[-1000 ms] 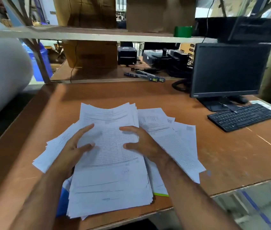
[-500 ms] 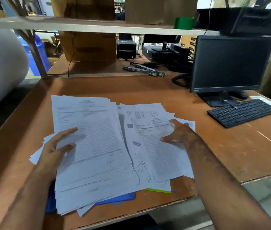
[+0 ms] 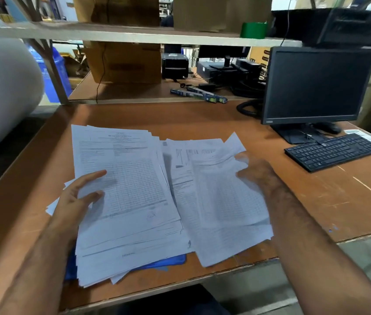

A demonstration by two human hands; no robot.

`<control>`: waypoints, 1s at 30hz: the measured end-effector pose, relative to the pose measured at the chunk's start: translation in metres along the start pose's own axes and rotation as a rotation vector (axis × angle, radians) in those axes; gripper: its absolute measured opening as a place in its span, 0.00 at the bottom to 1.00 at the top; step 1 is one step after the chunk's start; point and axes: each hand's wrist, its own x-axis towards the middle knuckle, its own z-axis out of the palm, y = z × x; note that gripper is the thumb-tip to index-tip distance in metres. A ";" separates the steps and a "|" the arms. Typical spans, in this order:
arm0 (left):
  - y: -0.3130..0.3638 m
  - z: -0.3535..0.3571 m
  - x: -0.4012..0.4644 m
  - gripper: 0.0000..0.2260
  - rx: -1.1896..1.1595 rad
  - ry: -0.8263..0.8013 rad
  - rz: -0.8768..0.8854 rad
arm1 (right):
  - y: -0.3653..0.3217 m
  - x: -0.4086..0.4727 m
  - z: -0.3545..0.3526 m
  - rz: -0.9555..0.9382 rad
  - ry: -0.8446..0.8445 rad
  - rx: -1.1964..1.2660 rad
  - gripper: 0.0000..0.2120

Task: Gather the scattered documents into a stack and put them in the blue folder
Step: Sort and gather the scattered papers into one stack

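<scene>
Paperwork's in two sloppy piles on the surface (image 3: 316, 201): left hand (image 3: 75, 201) lies flat and relaxed on the big pile (image 3: 125, 196), right hand (image 3: 256, 176) grips the smaller bunch's (image 3: 220, 208) edge. Blue folder (image 3: 168, 261) is buried underneath. Risk imo: dragging the bunch across could crumple sheets or push some off the front edge.

Almost nothing reads clearly. The documents (image 3: 130, 189) carry printed tables and header lines too fine and blurred to make out (a barcode-like mark sits near the top of the right-hand sheets). The monitor (image 3: 316, 85) bears a small illegible logo at its lower left corner.
</scene>
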 end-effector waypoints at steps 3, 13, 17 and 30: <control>-0.002 -0.003 0.001 0.20 0.019 -0.006 -0.007 | -0.025 -0.008 -0.018 -0.223 0.010 -0.041 0.17; 0.004 0.010 0.002 0.23 0.069 -0.053 0.035 | -0.109 -0.045 -0.020 -0.459 -0.226 0.821 0.16; 0.016 0.025 -0.007 0.31 0.074 -0.076 0.085 | -0.085 -0.043 0.063 -0.574 -0.237 0.171 0.22; 0.011 0.014 -0.001 0.22 0.135 -0.168 0.041 | -0.086 -0.060 0.116 -0.534 -0.334 0.190 0.34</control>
